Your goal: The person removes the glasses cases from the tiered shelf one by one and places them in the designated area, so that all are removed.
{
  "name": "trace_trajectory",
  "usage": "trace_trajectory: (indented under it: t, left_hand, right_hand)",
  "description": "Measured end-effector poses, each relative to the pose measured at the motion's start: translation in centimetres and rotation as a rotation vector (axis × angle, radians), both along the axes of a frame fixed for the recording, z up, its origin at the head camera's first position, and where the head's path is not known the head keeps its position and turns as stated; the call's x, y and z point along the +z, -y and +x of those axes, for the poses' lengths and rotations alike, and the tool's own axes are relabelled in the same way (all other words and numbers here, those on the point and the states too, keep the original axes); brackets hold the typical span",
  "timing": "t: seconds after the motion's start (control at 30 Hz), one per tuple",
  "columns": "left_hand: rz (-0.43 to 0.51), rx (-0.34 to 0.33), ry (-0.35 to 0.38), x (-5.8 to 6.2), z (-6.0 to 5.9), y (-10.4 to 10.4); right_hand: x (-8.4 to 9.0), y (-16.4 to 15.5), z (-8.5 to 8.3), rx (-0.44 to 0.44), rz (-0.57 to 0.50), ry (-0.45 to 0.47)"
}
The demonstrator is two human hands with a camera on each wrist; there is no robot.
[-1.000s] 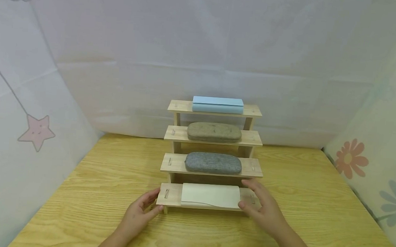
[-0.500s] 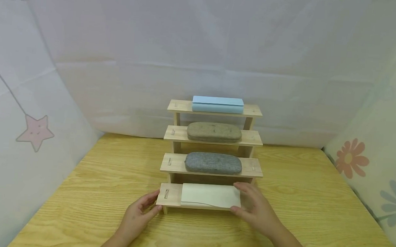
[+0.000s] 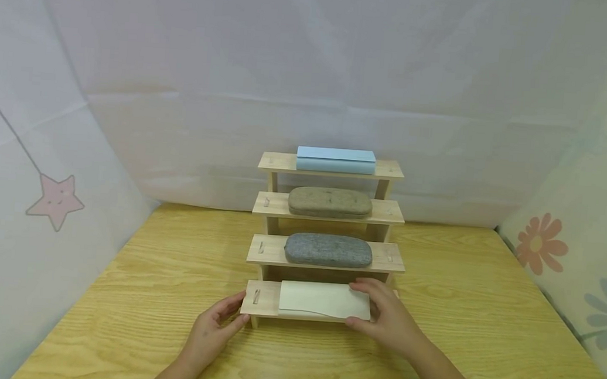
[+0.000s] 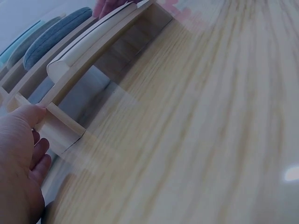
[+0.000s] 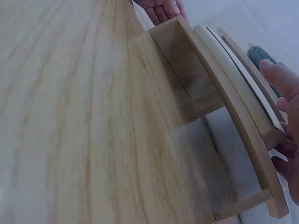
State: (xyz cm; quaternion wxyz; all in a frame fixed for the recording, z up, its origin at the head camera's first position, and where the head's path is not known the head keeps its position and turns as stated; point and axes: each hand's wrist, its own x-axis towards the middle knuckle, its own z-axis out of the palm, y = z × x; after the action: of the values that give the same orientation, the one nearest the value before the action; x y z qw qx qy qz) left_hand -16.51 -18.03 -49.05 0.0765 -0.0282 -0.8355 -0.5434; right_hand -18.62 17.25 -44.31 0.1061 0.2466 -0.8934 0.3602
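Observation:
A wooden four-step display rack (image 3: 262, 307) holds a glasses case on each step. On the lowest step lies a white glasses case (image 3: 317, 299) with a wavy flap edge. My left hand (image 3: 214, 327) grips the left end of that step, thumb at the front corner (image 4: 44, 105) and fingers at the side. My right hand (image 3: 387, 316) spans the white case's right end, fingers at its far edge and thumb at its near edge. In the right wrist view the thumb (image 5: 280, 77) stands spread from the fingers. Part of the case's right end is hidden by this hand.
Above the white case sit a grey glasses case (image 3: 328, 250), an olive-brown one (image 3: 330, 202) and a light blue one (image 3: 335, 160), one per step. The rack stands on a wood-grain table (image 3: 142, 301). Pale cloth (image 3: 212, 60) hangs behind and at both sides.
My right hand has moved left from beside the white case's right end to over it. The left hand has stayed at the rack's left end. The cases have not moved.

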Motion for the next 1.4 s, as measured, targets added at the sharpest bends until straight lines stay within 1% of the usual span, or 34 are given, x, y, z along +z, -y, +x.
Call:
trace_trajectory:
  t: [0.17,0.4,0.57,0.8,1.0,1.17,1.4]
  left_hand:
    - [0.014,0.000,0.002,0.0,0.0,0.0]
    - [0.048,-0.014,0.002,0.0,0.0,0.0]
    - [0.061,-0.017,-0.002,0.1,0.1,0.0]
    - [0.068,-0.021,0.003,0.1,0.0,0.0]
    - [0.075,-0.020,0.009,0.2,0.1,0.0]
    - [0.068,-0.018,0.003,0.2,0.1,0.0]
    - [0.060,-0.017,0.002,0.2,0.1,0.0]
  right_hand:
    - [-0.2,0.6,-0.6,0.013,0.034,0.012]
    - [-0.4,1.2,-1.2,0.024,0.092,-0.010]
    - [-0.3,1.5,-1.3,0.025,0.113,0.018]
    - [-0.3,1.8,-1.6,0.026,0.153,0.019]
    - [-0.4,2.0,-1.7,0.018,0.147,0.040]
    - [-0.4,2.0,-1.6,0.022,0.134,0.039]
    - [-0.3,1.9,-1.5,0.018,0.112,0.002]
